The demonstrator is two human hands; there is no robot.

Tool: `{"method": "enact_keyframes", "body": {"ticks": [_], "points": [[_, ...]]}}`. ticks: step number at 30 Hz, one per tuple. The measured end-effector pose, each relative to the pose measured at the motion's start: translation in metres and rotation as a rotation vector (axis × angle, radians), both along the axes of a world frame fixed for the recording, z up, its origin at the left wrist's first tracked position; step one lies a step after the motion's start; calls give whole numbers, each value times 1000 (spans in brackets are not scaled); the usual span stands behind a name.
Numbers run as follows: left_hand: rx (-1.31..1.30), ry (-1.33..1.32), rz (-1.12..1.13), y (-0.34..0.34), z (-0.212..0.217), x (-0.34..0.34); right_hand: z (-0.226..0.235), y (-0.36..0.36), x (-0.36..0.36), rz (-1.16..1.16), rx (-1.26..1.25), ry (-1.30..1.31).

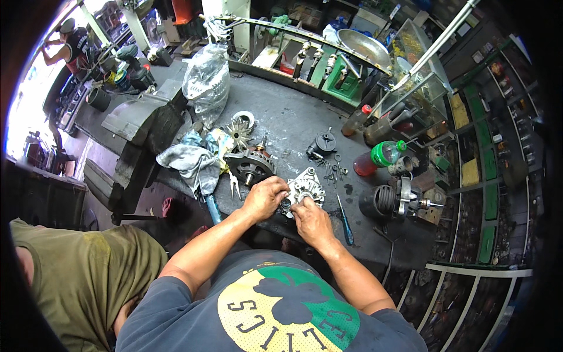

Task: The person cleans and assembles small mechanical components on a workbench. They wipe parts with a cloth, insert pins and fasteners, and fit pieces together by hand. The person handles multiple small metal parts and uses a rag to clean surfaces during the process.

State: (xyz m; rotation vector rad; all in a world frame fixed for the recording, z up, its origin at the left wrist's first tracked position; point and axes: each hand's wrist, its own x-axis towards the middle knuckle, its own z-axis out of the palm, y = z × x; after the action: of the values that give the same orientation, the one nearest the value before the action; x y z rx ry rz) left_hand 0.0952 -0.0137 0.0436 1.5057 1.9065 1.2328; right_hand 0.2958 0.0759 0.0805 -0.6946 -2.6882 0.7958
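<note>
A silver cast-metal housing (pixel 309 182), like an alternator end cover, lies near the bench's front edge. My left hand (pixel 267 198) is closed at its left side, with fingertips at the rim. Just right of it, my right hand (pixel 312 222) is closed with thumb and fingers pressed to the housing's near part. Fingers hide any small part between them. Beyond my left hand sits a dark, round alternator body (pixel 251 166) with a shaft. Needle-nose pliers (pixel 234 186) lie beside it. A blue-handled screwdriver (pixel 347 227) lies right of my right hand.
A large vise (pixel 141 123) stands left, near grey rags (pixel 189 164) and a plastic bag (pixel 206 82). Small bolts (pixel 335 171), a black round part (pixel 324 144), a green-labelled bottle (pixel 378 157) and a motor part (pixel 378 202) sit right. Another person (pixel 88 270) is close at left.
</note>
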Motion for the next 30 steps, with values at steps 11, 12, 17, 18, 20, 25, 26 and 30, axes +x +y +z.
{"method": "enact_keyframes", "body": {"ticks": [11, 12, 17, 18, 20, 25, 26, 30], "points": [[-9, -28, 18, -2, 1, 1, -16, -4, -4, -171, -107, 89], [-14, -22, 17, -2, 1, 1, -17, -3, -3, -178, -123, 93], [5, -23, 7, -2, -4, 2, -7, -7, 3, -106, -65, 93], [0, -14, 15, -2, -5, 1, -7, -8, 3, -85, -34, 74], [-4, 4, 21, 0, -7, 0, -10, -8, -1, -93, 3, 67], [22, -20, 28, 0, -9, 2, -12, -10, -3, -110, 77, 33], [22, -18, 24, 0, -9, 1, -11, -10, -3, -121, 73, 25], [7, 0, 27, 0, -11, 0, -8, -13, -2, -133, 35, 64]]}}
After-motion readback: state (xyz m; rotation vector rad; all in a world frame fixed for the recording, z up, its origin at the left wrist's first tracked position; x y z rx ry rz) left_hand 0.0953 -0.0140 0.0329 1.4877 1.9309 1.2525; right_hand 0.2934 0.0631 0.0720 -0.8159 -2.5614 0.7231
